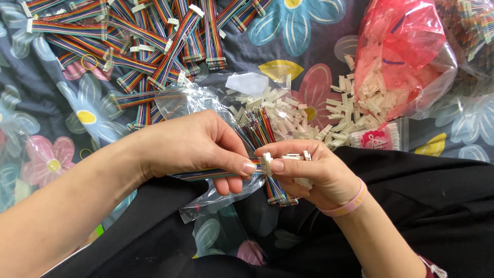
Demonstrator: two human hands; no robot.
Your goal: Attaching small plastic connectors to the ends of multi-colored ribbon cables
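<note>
The left hand (193,146) pinches a rainbow ribbon cable (206,174) against a white connector (267,163) gripped by the right hand (309,175), over the black lap. A red plastic bag (401,56) spills white housings (355,110) at the floral cloth's (77,118) top right corner; a clear bag (206,100) lies centre.

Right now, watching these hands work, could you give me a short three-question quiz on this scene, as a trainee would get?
1. True or false: the left hand pinches a rainbow ribbon cable.
2. What does the right hand hold at the cable's end? A) white connector B) scissors C) rubber band
3. What colour is the bag that the loose white connectors spill from?

Key: 1 true; 2 A, a white connector; 3 red.
</note>
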